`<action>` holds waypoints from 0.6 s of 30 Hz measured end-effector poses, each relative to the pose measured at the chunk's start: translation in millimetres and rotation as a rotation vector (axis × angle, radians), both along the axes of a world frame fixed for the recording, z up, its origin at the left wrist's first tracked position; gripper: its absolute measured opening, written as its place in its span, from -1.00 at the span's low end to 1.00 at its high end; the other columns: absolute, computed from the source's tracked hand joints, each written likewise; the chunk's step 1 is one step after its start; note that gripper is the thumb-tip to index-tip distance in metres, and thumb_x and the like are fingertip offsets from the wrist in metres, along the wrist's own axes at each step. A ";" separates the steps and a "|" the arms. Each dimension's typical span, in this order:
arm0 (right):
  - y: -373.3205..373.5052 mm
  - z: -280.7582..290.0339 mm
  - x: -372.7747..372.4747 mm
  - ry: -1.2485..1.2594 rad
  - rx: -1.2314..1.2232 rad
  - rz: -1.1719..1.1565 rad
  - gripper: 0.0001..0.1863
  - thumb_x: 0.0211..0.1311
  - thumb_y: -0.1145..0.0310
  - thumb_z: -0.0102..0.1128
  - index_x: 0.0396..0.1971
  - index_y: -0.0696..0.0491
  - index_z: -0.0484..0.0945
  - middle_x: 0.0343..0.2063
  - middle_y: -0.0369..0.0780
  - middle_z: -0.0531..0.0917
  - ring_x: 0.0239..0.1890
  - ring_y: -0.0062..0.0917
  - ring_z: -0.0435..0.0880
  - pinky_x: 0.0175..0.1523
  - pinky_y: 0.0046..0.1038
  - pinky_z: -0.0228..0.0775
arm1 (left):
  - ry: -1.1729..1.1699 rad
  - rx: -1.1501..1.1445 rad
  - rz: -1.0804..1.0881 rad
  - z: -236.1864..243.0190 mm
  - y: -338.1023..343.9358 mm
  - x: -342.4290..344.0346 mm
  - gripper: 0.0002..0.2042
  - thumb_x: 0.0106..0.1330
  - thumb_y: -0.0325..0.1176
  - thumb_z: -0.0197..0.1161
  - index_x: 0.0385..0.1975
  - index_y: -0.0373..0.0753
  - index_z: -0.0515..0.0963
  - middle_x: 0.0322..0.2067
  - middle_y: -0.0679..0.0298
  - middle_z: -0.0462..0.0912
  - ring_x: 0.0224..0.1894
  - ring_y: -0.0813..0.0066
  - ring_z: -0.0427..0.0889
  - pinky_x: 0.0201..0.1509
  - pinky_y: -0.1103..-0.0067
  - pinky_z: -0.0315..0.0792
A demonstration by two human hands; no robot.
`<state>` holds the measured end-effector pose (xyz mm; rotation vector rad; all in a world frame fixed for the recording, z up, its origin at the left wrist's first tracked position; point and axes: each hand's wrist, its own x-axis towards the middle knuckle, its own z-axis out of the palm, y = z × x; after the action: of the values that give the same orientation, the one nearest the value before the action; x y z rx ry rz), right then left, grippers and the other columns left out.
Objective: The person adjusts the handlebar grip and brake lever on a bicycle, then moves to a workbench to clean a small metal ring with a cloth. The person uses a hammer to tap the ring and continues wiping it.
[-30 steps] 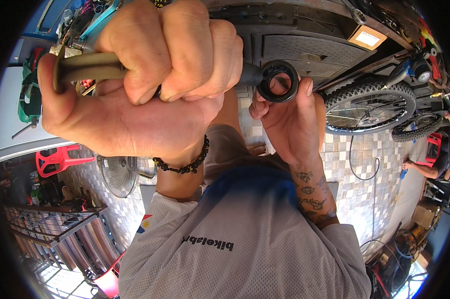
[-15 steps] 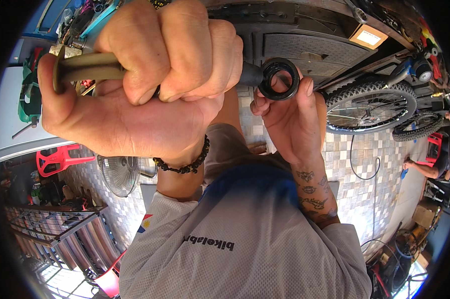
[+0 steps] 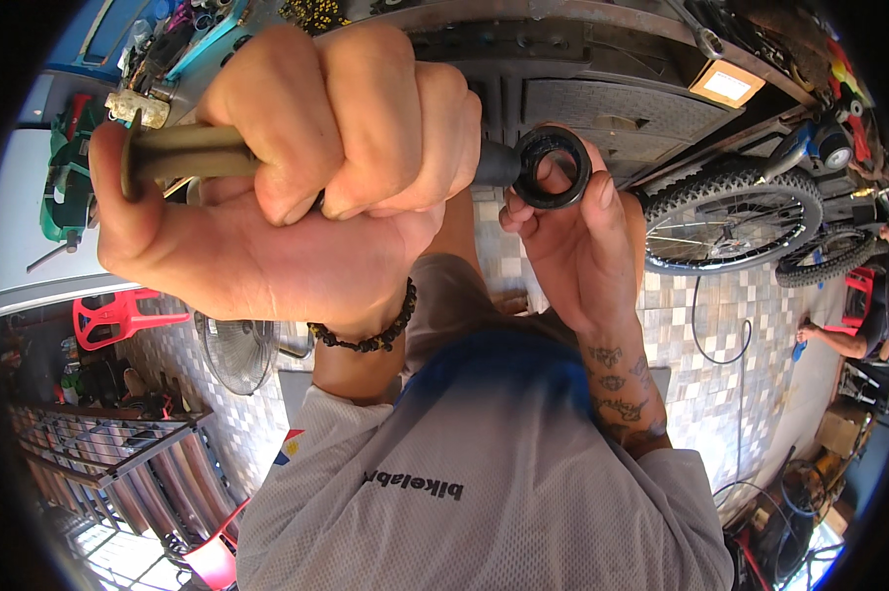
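My left hand (image 3: 277,231), large and close, is closed around a long piece whose ends show on both sides of the fist. Its left end is an olive-brown, ridged handle-like shaft (image 3: 193,153) with a round flange, and my thumb bends up against that flange. From the other side of the fist comes a dark, tapered end (image 3: 497,164), which meets a thick black ring (image 3: 568,191). My right hand (image 3: 584,251) pinches this ring between thumb and fingers, with a fingertip visible through its hole. Whether ring and shaft are joined is unclear.
Two bicycle wheels (image 3: 735,219) stand at the right. A dark workbench (image 3: 602,94) with a small cardboard box (image 3: 727,83) lies at the far side. At the left are a green vise (image 3: 67,202), red stool (image 3: 124,317) and fan (image 3: 237,353). Another person's hand (image 3: 809,331) shows far right.
Both hands have come slightly nearer in the view, the left one also a little to the right. The flanged shaft and the black ring have moved with them; the grips look unchanged.
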<state>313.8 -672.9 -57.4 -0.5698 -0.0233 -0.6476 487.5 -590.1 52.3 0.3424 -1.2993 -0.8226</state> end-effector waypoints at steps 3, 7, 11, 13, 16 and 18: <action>-1.0 0.5 -0.3 0.009 -0.034 0.000 -0.39 0.56 0.13 0.18 0.42 0.17 0.35 -0.03 -0.23 0.65 -0.08 -0.46 0.70 0.11 -0.35 0.57 | 0.028 0.042 0.000 1.4 2.6 -3.1 -0.46 0.45 0.23 -0.02 -0.66 -0.03 0.20 -0.61 0.42 0.25 -0.61 0.53 0.14 -0.45 0.50 0.12; -1.4 -0.3 -1.1 0.016 -0.047 0.000 -0.39 0.55 0.15 0.20 0.43 0.18 0.34 -0.03 -0.25 0.64 -0.05 -0.46 0.69 0.12 -0.35 0.57 | 0.041 0.053 0.017 2.9 4.5 -6.1 -0.46 0.46 0.23 -0.03 -0.66 -0.03 0.21 -0.61 0.41 0.25 -0.62 0.52 0.14 -0.45 0.50 0.12; -1.0 -1.3 -2.1 0.024 -0.047 -0.008 -0.37 0.52 0.19 0.25 0.43 0.18 0.34 -0.04 -0.26 0.63 -0.03 -0.46 0.69 0.13 -0.33 0.57 | 0.047 0.048 0.016 3.8 4.7 -7.2 -0.46 0.48 0.22 -0.06 -0.65 -0.04 0.22 -0.61 0.40 0.26 -0.62 0.52 0.14 -0.45 0.49 0.12; -1.2 -1.4 -2.5 0.022 -0.043 -0.009 -0.36 0.50 0.21 0.27 0.43 0.17 0.34 -0.04 -0.26 0.63 -0.02 -0.47 0.68 0.14 -0.33 0.58 | 0.054 0.053 0.016 4.1 5.1 -7.7 -0.46 0.49 0.21 -0.08 -0.65 -0.05 0.23 -0.62 0.40 0.27 -0.63 0.52 0.14 -0.45 0.48 0.12; -1.6 -1.4 -3.1 0.031 -0.038 -0.010 -0.36 0.48 0.24 0.31 0.43 0.17 0.35 -0.05 -0.27 0.63 -0.01 -0.48 0.67 0.15 -0.32 0.59 | 0.056 0.056 0.027 4.6 6.1 -8.6 -0.45 0.50 0.21 -0.10 -0.65 -0.06 0.23 -0.62 0.39 0.28 -0.63 0.51 0.15 -0.45 0.48 0.12; -1.8 -1.3 -3.6 0.038 -0.042 -0.012 -0.36 0.47 0.26 0.32 0.43 0.16 0.36 -0.05 -0.27 0.62 0.01 -0.50 0.66 0.16 -0.32 0.60 | 0.052 0.055 0.041 4.8 7.0 -9.1 -0.45 0.51 0.20 -0.12 -0.65 -0.07 0.23 -0.62 0.38 0.28 -0.63 0.50 0.15 -0.45 0.47 0.12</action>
<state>310.2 -674.7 -58.7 -0.6228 0.0020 -0.6488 478.5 -583.1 57.1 0.3879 -1.2194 -0.8284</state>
